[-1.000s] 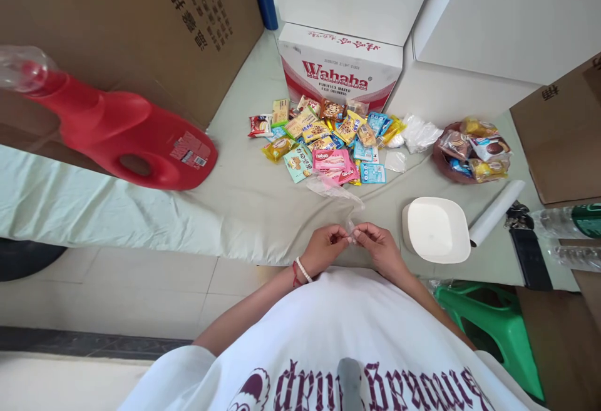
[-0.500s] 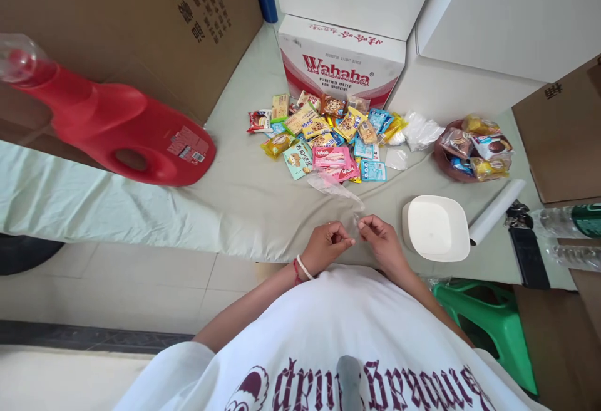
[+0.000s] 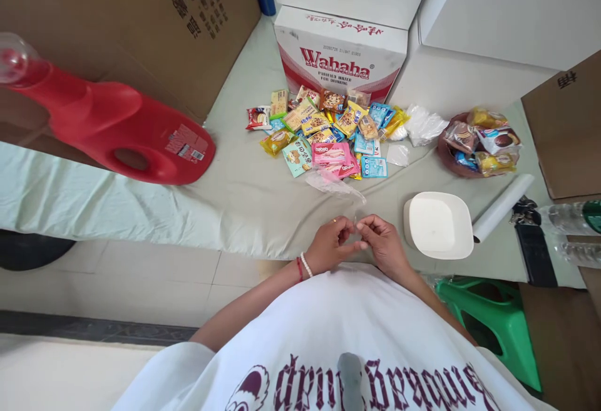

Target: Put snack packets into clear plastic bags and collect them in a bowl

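A thin clear plastic bag (image 3: 334, 184) lies on the cloth in front of the snack heap, its narrow end reaching up to my fingers. My right hand (image 3: 382, 242) is closed, pinching that end between thumb and fingertips. My left hand (image 3: 332, 243), wearing a white bead bracelet and a red cord, meets the right one. Its fingers are curled at the bag's end and its thumb points towards the right fingertips. Exactly how the plastic runs between the fingers is hard to see. Beyond the bag are pink wafer packets (image 3: 331, 155) and several other wrapped snacks (image 3: 315, 124).
A white square bowl (image 3: 439, 226) stands right of my hands. Behind it is a reddish bowl (image 3: 448, 157) of snacks. A white roll (image 3: 504, 207), a black phone (image 3: 536, 255) and bottles lie further right. A red jug (image 3: 141, 132) is at left, a Wahaha carton (image 3: 340, 54) behind.
My left hand has moved right, closing the gap to my right hand, and its thumb has stretched out. The view has shifted slightly. The snacks and bowls stay put.
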`<act>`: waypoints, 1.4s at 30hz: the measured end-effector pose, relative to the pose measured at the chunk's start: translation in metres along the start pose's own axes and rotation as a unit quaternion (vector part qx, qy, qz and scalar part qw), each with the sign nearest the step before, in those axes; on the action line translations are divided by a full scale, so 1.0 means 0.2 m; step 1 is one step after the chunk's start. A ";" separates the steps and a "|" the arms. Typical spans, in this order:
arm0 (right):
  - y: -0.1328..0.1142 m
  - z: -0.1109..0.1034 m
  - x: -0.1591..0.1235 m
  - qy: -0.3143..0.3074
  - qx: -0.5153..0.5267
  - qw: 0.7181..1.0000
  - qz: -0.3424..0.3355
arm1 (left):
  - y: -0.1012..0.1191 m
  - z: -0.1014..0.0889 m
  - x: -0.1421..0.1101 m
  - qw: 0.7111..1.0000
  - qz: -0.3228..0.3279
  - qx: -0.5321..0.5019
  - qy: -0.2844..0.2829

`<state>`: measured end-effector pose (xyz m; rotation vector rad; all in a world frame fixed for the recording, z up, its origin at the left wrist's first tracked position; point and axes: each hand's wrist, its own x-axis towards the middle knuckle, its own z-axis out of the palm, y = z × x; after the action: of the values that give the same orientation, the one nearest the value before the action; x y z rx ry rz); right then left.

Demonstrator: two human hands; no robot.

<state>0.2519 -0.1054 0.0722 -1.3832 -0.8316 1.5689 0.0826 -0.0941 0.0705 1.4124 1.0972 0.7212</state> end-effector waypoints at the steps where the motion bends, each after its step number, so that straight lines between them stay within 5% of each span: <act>1: 0.00 0.00 0.00 -0.002 -0.011 1.000 -0.009 | 0.00 0.01 0.01 1.000 0.005 0.008 0.007; 8: 0.00 -0.05 -0.01 0.008 0.055 0.998 0.023 | -0.06 -0.08 -0.03 0.982 -0.074 -0.167 0.041; 12: 0.00 -0.10 -0.03 -0.002 0.063 0.997 0.047 | -0.12 -0.17 -0.11 0.955 -0.116 -0.241 0.131; 16: 0.02 -0.15 -0.07 -0.013 -0.015 0.998 0.063 | -0.19 -0.25 -0.23 0.935 -0.149 -0.250 0.201; 20: 0.04 -0.16 -0.07 -0.015 -0.140 0.989 0.035 | -0.23 -0.27 -0.34 0.945 -0.157 -0.207 0.201; 27: 0.09 0.10 0.13 -0.044 -0.289 0.950 -0.113 | -0.19 -0.24 -0.38 0.965 -0.125 -0.172 0.155; 30: 0.12 0.21 0.21 -0.035 -0.240 0.967 -0.075 | -0.24 -0.25 -0.43 0.968 -0.157 -0.122 0.152; 32: 0.13 0.24 0.22 -0.042 -0.206 0.977 -0.035 | -0.29 -0.26 -0.47 0.960 -0.171 -0.062 0.212; 36: 0.11 0.27 0.19 -0.045 -0.255 0.962 -0.085 | -0.30 -0.25 -0.48 0.927 -0.093 0.089 0.351; 42: 0.02 0.29 0.10 -0.039 -0.402 0.882 -0.244 | -0.13 -0.19 -0.31 0.902 0.147 0.203 0.351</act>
<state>0.1929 -0.0859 0.0699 -1.4789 -1.8587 0.8963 0.0204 -0.1377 0.0605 1.7487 1.6816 1.3479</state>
